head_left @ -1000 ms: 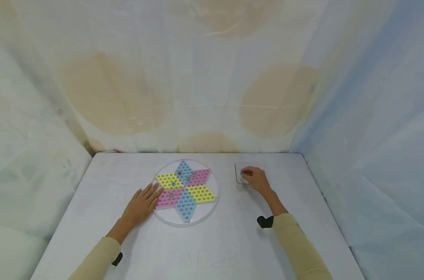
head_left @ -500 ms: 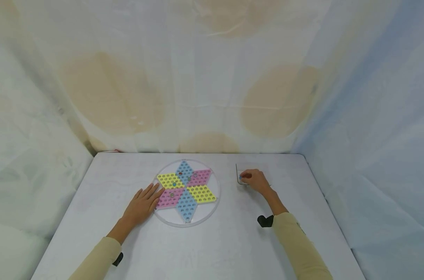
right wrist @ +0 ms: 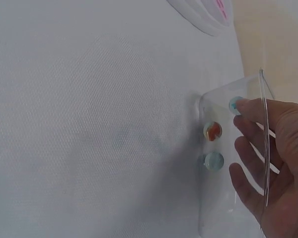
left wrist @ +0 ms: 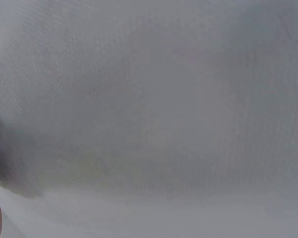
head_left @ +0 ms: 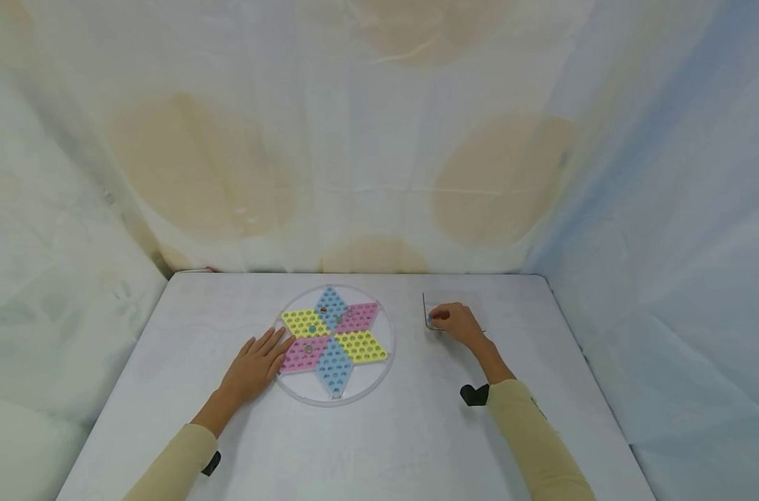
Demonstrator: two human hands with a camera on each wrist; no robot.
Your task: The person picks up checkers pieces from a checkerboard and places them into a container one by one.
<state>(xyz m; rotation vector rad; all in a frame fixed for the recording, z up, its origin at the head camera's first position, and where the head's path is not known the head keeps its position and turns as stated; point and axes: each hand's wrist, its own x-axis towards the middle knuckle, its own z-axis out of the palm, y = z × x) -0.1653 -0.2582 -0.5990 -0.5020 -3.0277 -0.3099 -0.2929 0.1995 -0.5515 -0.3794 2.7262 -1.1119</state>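
Observation:
My left hand [head_left: 250, 369] lies flat with its fingers spread, fingertips on the left edge of a round Chinese checkers board [head_left: 334, 348]. A blue marble [right wrist: 235, 105] is pinched between the thumb and index finger of my right hand [head_left: 458, 322], which reaches into a clear plastic box [right wrist: 221, 198]. Two more marbles sit in that box: an orange-swirled marble [right wrist: 212, 131] and a pale greenish marble [right wrist: 214, 161]. The left wrist view holds mostly blurred white cloth, with a sliver of skin at its lower left edge.
Several marbles stand in the board's holes, among them a blue marble [head_left: 312, 329] on a yellow point. The white-covered table [head_left: 379, 452] stretches around board and box. Curtains [head_left: 366, 174] hang behind it and on both sides.
My right hand has dipped slightly toward the near side of the box, the blue marble still between its fingertips. The left hand stays put on the board's edge.

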